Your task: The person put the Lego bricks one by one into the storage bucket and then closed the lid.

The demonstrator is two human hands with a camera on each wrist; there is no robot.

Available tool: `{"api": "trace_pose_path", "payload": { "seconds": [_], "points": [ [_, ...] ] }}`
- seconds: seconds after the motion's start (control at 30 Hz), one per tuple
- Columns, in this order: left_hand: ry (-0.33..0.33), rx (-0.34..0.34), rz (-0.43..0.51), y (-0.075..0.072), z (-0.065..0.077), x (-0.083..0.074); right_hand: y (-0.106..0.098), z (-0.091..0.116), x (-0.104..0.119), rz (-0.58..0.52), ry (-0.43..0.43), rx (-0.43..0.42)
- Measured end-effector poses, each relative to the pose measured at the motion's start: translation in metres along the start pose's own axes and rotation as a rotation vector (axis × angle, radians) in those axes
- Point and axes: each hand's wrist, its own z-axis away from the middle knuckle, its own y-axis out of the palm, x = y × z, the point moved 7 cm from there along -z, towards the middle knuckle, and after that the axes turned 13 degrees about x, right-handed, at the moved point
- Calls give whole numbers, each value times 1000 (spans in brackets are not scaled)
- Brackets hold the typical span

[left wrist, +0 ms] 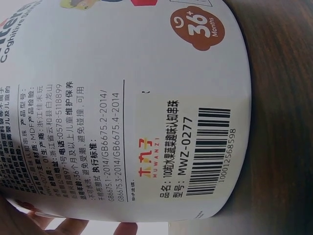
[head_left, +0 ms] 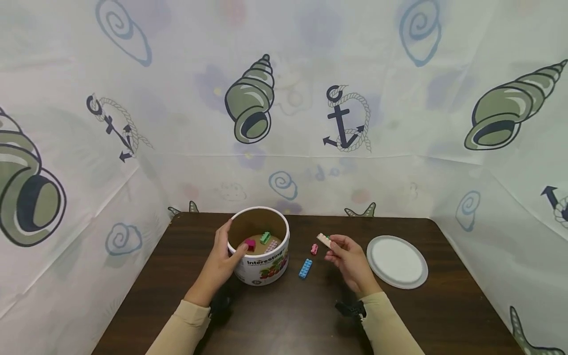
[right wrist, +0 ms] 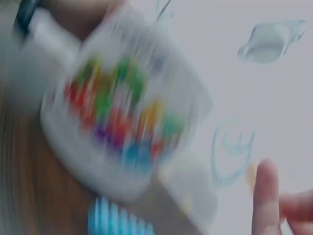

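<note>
My left hand [head_left: 223, 260] grips the near left rim of a round white tub [head_left: 262, 276], its thumb over the edge. Inside the tub lie a magenta building brick [head_left: 250, 244], a green brick [head_left: 265, 237] and a light pink brick [head_left: 271, 246]. To the right, my right hand [head_left: 350, 261] pinches a whitish building brick [head_left: 324, 240] between thumb and fingers, above the table; a bit of green shows beside it. Between tub and right hand, a blue brick [head_left: 305, 268] and a small pink brick [head_left: 314, 249] lie on the table. The right wrist view is blurred.
A round white lid [head_left: 397, 261] lies flat on the dark wooden table [head_left: 284, 320], right of my right hand. A pale cloth printed with shells and anchors [head_left: 301, 123] hangs behind and along both sides of the table.
</note>
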Motion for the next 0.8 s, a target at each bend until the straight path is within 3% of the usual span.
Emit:
{"api": "trace_pose_path", "payload": {
  "seconds": [0.17,0.37,0.47,0.57,0.8],
  "points": [
    [4,2,-3,1,1,0,37,10,32,-169,-46,27],
    [24,-10,-5,-1,-1,-1,86,6,60,8,-112,81],
    [27,-11,-8,-2,-1,0,108,0,65,5,-113,121],
    [24,-12,-10,-2,-1,0,125,-7,65,-93,-91,163],
    [20,-13,-3,-1,-2,2,146,-19,68,-161,-75,191]
  ]
}}
